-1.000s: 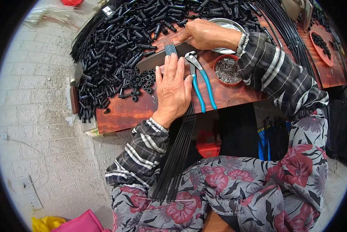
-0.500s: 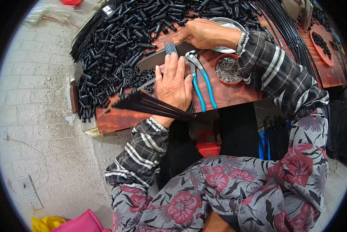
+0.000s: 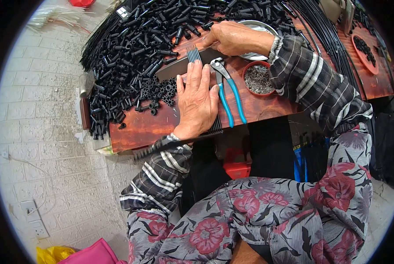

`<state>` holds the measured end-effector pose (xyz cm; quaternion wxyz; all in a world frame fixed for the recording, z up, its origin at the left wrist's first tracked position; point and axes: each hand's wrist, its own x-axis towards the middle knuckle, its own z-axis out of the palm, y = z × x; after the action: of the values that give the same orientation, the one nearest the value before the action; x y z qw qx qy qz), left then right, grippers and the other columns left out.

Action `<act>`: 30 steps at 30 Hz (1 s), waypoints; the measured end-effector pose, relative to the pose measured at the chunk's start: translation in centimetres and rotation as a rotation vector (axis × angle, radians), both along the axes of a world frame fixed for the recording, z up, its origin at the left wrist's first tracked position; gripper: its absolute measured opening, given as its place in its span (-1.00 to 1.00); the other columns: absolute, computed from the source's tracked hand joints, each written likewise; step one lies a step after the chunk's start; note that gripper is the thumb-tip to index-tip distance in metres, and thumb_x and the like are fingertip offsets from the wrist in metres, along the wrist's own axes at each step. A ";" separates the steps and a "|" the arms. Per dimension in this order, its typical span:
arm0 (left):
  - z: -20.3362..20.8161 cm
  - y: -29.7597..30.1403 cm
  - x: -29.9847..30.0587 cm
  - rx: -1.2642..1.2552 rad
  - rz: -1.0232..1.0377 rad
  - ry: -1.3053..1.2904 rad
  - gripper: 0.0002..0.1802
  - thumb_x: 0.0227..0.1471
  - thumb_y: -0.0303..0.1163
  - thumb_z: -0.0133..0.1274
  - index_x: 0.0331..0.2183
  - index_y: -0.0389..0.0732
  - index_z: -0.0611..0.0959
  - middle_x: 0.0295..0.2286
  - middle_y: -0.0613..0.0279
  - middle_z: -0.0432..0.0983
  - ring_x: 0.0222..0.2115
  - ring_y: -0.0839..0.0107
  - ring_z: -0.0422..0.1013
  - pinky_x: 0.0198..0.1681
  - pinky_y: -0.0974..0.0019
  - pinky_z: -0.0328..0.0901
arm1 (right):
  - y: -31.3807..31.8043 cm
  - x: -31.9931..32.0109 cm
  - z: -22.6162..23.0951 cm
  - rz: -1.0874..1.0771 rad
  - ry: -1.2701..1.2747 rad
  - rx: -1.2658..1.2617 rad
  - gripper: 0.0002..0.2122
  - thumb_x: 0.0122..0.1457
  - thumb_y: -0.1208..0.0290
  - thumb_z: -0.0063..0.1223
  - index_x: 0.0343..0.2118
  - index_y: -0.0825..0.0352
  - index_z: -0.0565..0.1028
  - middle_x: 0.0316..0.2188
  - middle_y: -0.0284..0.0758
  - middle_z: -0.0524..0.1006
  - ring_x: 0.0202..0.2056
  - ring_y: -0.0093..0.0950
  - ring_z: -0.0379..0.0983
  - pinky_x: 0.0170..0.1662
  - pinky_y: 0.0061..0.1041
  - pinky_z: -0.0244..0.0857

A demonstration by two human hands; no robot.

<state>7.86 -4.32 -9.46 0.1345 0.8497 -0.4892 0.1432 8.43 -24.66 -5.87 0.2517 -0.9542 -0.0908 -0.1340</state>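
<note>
My left hand (image 3: 197, 99) lies flat, palm down, on a bundle of thin black rods (image 3: 170, 145) on the red-brown table (image 3: 267, 108). The rods' grey tips (image 3: 193, 53) stick out past my fingertips, over a dark flat strip (image 3: 175, 69). The bundle's near part is folded to the left, under my wrist at the table's edge. My right hand (image 3: 232, 37) rests with curled fingers at the strip's far end; what it pinches is hidden. Blue-handled pliers (image 3: 228, 94) lie just right of my left hand.
A big heap of short black tubes (image 3: 131, 53) covers the table's left and far side. A red bowl of small metal bits (image 3: 258, 80) and a metal dish (image 3: 254, 26) stand at the right. Long black rods (image 3: 326, 37) lie further right. Tiled floor on the left.
The bundle's loose near part hung down to my lap, then swung up and fanned out leftward, and now lies folded left under my wrist. Both hands stayed put.
</note>
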 end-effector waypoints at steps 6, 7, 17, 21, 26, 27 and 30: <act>0.4 0.5 -0.1 0.007 0.020 0.007 -0.47 -0.07 -0.30 -0.10 -0.03 -0.29 0.30 0.05 -0.01 0.03 0.10 0.11 -0.06 0.10 -0.04 -0.20 | 0.5 -0.1 1.1 0.022 0.070 -0.012 -0.65 -0.17 0.61 -0.11 -0.26 0.18 0.51 -0.41 -0.15 0.51 -0.31 -0.26 0.44 -0.28 -0.39 0.30; 0.4 0.3 -0.1 0.008 0.012 0.009 -0.47 -0.07 -0.30 -0.10 -0.03 -0.29 0.30 0.05 -0.01 0.03 0.10 0.11 -0.06 0.10 -0.04 -0.20 | 0.3 -0.2 1.1 0.020 0.073 -0.029 -0.64 -0.17 0.62 -0.13 -0.25 0.18 0.51 -0.39 -0.15 0.51 -0.30 -0.27 0.44 -0.27 -0.40 0.30; 0.3 -0.1 -0.2 -0.001 -0.001 0.038 -0.48 -0.06 -0.30 -0.10 -0.03 -0.30 0.30 0.05 -0.02 0.03 0.10 0.11 -0.06 0.10 -0.03 -0.22 | -1.1 1.9 0.7 0.206 0.089 0.005 -0.61 -0.18 0.71 -0.18 -0.25 0.26 0.50 -0.32 -0.12 0.48 -0.26 -0.32 0.43 -0.22 -0.47 0.28; 0.7 0.3 -0.2 0.001 0.004 0.023 -0.48 -0.06 -0.30 -0.10 -0.03 -0.31 0.30 0.04 -0.04 0.04 0.10 0.10 -0.06 0.10 -0.03 -0.22 | -0.4 2.4 0.9 0.205 0.043 0.048 -0.72 -0.14 0.65 -0.06 -0.29 0.33 0.50 -0.43 -0.15 0.52 -0.36 -0.34 0.46 -0.30 -0.49 0.30; 0.1 -0.1 0.0 -0.012 -0.014 0.027 -0.47 -0.06 -0.30 -0.11 -0.03 -0.31 0.30 0.04 -0.05 0.04 0.09 0.09 -0.05 0.10 -0.03 -0.21 | 0.0 3.2 -0.3 0.141 -0.052 0.042 -0.86 -0.16 0.60 0.00 -0.46 0.42 0.53 -0.51 -0.16 0.52 -0.42 -0.34 0.47 -0.37 -0.46 0.31; 0.0 -0.3 0.0 -0.014 -0.020 0.031 -0.47 -0.06 -0.30 -0.11 -0.03 -0.31 0.30 0.04 -0.05 0.04 0.09 0.09 -0.04 0.10 -0.03 -0.21 | 0.0 3.2 -0.2 0.109 -0.027 0.049 -0.86 -0.17 0.57 0.02 -0.48 0.43 0.52 -0.52 -0.15 0.51 -0.43 -0.34 0.47 -0.39 -0.45 0.30; 1.0 0.4 -0.2 -0.006 0.004 -0.002 -0.48 -0.06 -0.29 -0.11 -0.04 -0.31 0.30 0.04 -0.05 0.04 0.09 0.08 -0.04 0.09 -0.04 -0.21 | 1.4 4.2 0.9 0.094 -0.038 0.079 -0.85 -0.20 0.52 0.05 -0.50 0.44 0.50 -0.54 -0.14 0.50 -0.45 -0.32 0.46 -0.42 -0.43 0.29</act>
<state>7.69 -3.95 -8.46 0.1362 0.8503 -0.4872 0.1456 12.63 -23.24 -5.00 0.2933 -0.9355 -0.1352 -0.1435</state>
